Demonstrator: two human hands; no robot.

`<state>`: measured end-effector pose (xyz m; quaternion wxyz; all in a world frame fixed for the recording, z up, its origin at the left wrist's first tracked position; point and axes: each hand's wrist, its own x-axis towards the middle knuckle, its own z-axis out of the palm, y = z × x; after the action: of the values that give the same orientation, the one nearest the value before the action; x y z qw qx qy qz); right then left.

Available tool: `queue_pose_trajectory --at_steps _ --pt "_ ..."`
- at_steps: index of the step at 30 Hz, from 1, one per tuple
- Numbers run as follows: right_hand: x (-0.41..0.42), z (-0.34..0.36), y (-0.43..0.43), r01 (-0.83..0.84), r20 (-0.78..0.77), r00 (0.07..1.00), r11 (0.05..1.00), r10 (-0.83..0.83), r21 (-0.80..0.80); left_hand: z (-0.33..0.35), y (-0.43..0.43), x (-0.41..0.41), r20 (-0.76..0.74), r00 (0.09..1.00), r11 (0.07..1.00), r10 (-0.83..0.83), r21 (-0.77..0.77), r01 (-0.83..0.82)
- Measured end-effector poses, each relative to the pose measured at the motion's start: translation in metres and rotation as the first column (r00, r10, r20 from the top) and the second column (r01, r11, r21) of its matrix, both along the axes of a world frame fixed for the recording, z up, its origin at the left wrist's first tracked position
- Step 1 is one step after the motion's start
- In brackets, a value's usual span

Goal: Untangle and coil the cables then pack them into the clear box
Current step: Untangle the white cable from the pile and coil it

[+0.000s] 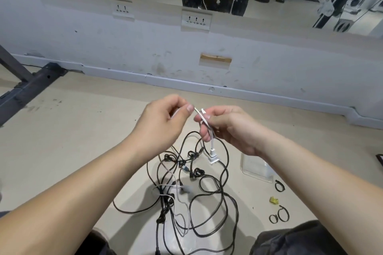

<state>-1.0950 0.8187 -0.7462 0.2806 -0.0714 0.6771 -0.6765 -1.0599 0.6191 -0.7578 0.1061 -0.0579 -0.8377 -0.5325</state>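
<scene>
Both hands are raised above the floor with a white cable (211, 143) between them. My left hand (163, 122) pinches the cable between thumb and forefinger. My right hand (226, 128) grips a folded stretch of it, and the white plug (213, 156) dangles below the fingers. On the floor underneath lies a tangle of black cables (207, 194) with several knots, and a second white cable (180, 198) is mixed into it. The clear box (256, 168) lies on the floor to the right, partly hidden behind my right forearm.
Small black cable ties (279, 215) and a yellow scrap (274, 200) lie right of the tangle. A grey wall with sockets (196, 20) and a mirror above it stands ahead. A dark metal frame foot (31, 89) reaches in at the left. My knees are at the bottom edge.
</scene>
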Motion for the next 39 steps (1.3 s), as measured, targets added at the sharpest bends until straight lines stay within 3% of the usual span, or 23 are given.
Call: queue_pose_trajectory --at_steps 4,9,12,16,19,22,24,29,32,37,39 --pt "0.004 0.012 -0.009 -0.059 -0.005 0.998 0.995 0.059 -0.086 0.003 -0.006 -0.003 0.006 0.995 0.989 0.104 0.108 -0.104" --pt "0.010 0.017 -0.015 -0.153 -0.044 0.986 0.977 0.161 0.147 0.003 -0.002 0.001 -0.028 0.995 0.990 0.094 0.105 -0.090" --pt "0.009 0.016 -0.017 -0.038 -0.022 0.999 0.998 0.039 0.049 -0.001 -0.005 -0.003 0.027 0.995 0.991 0.093 0.090 -0.095" --pt "0.008 0.016 -0.016 0.057 0.218 0.976 0.984 -0.018 -0.171 -0.024 0.001 -0.004 0.215 0.976 0.998 -0.045 -0.038 0.054" --pt "0.010 0.016 -0.018 0.126 0.307 0.951 0.954 -0.039 -0.271 -0.044 0.016 0.006 0.321 0.935 0.988 -0.151 0.025 0.151" --pt "0.002 0.021 -0.012 0.305 0.390 0.911 0.857 -0.135 -0.415 -0.064 0.021 0.011 0.417 0.888 0.971 -0.193 -0.048 0.233" --pt "-0.003 0.019 -0.010 0.376 0.387 0.898 0.823 -0.209 -0.427 -0.071 0.022 0.016 0.501 0.843 0.938 -0.198 -0.154 0.312" --pt "-0.018 -0.003 -0.010 0.515 0.261 0.855 0.791 -0.448 -0.329 -0.066 0.039 0.037 0.674 0.643 0.836 -0.364 -0.068 0.545" --pt "-0.028 -0.012 0.001 0.571 0.171 0.821 0.785 -0.545 -0.240 -0.053 0.041 0.034 0.628 0.685 0.815 -0.368 -0.136 0.563" --pt "-0.036 -0.009 0.013 0.689 0.348 0.724 0.648 -0.596 -0.325 -0.049 0.038 0.033 0.578 0.739 0.744 -0.345 -0.312 0.591" --pt "-0.032 -0.009 0.010 0.637 0.288 0.770 0.702 -0.569 -0.317 -0.052 0.034 0.032 0.561 0.771 0.657 -0.300 -0.465 0.594"
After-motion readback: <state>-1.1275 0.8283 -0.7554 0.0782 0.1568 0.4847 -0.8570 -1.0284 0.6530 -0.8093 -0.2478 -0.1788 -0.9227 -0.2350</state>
